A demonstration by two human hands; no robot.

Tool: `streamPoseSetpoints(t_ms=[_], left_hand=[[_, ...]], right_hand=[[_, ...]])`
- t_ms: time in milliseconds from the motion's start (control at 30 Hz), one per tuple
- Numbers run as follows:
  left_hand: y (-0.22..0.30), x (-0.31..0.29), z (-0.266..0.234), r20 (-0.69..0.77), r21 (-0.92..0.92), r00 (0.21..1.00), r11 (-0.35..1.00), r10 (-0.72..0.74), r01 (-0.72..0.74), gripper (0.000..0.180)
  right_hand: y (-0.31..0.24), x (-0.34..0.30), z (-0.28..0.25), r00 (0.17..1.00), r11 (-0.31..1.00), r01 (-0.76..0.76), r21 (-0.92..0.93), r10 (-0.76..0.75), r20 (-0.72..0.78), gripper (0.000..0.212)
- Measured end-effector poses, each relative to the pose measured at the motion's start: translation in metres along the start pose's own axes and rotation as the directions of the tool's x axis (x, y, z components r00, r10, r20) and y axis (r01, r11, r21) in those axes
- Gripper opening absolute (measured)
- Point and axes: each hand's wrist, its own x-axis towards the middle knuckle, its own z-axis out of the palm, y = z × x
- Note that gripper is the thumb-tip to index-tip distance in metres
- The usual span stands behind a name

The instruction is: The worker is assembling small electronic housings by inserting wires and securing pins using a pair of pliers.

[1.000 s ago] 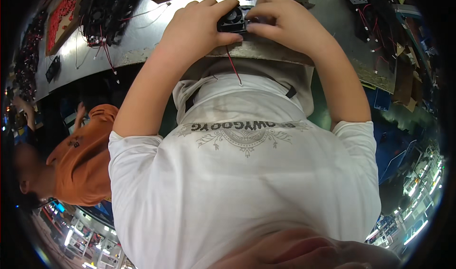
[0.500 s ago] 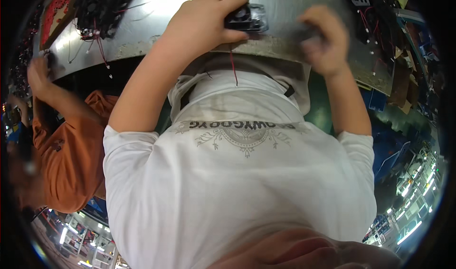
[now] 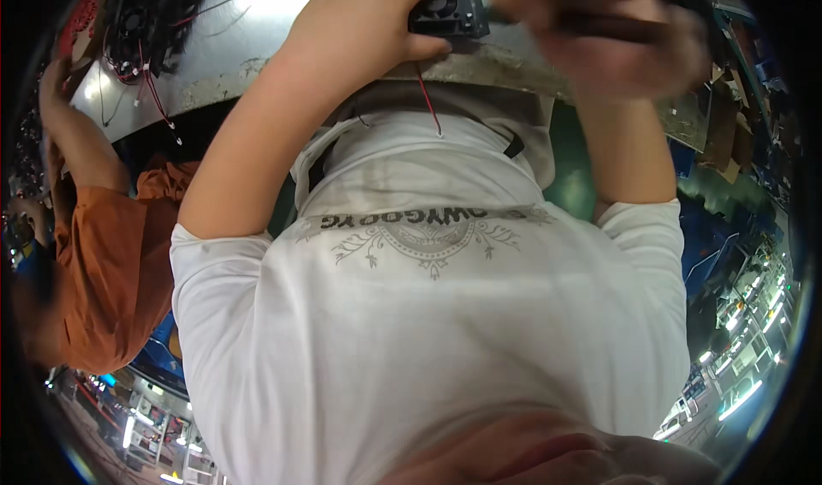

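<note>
A small black cooling fan [image 3: 447, 12] in a flat housing lies near the front edge of the metal table, gripped along its left side by the thumb and fingers of my left hand [image 3: 364, 24]. From the fan a thin red wire [image 3: 427, 100] hangs over the edge in front of my shirt. To the right, my right hand [image 3: 629, 57] is smeared by motion. Its fingers are closed round a dark, elongated tool [image 3: 612, 27], whose kind is too blurred to make out. The tool's left end is close to the fan; whether they touch is unclear.
Several black fans [image 3: 141, 27] with trailing red wires sit at the table's [image 3: 214, 64] left. Beyond them is a tray [image 3: 79, 14] of red parts. A co-worker in an orange shirt [image 3: 111, 271] works at the left. Cardboard pieces [image 3: 728, 138] stand at the right.
My right hand has moved right and now shows a dark, elongated tool. The fan stays in my left hand, slightly higher in the picture. The co-worker's arm has shifted.
</note>
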Motion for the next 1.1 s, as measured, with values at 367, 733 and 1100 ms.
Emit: streamPoseSetpoints(t_ms=[367,733,1100], left_hand=[[0.004,-0.006,-0.003,0.021,-0.013,0.999,0.999,-0.05,0.05,0.053],[-0.007,0.0,0.011,-0.174,0.047,0.979,0.994,0.102,-0.095,0.055],[0.002,-0.008,0.004,-0.098,0.028,0.995,1.0,-0.003,0.006,0.054]], right_hand=[[0.005,-0.003,0.01,0.963,0.971,-0.236,0.048,0.24,-0.123,0.088],[0.007,-0.006,0.003,0.97,0.975,-0.204,-0.085,0.191,-0.148,0.082],[0.008,-0.025,0.014,0.93,0.998,0.042,-0.05,-0.058,-0.364,0.084]])
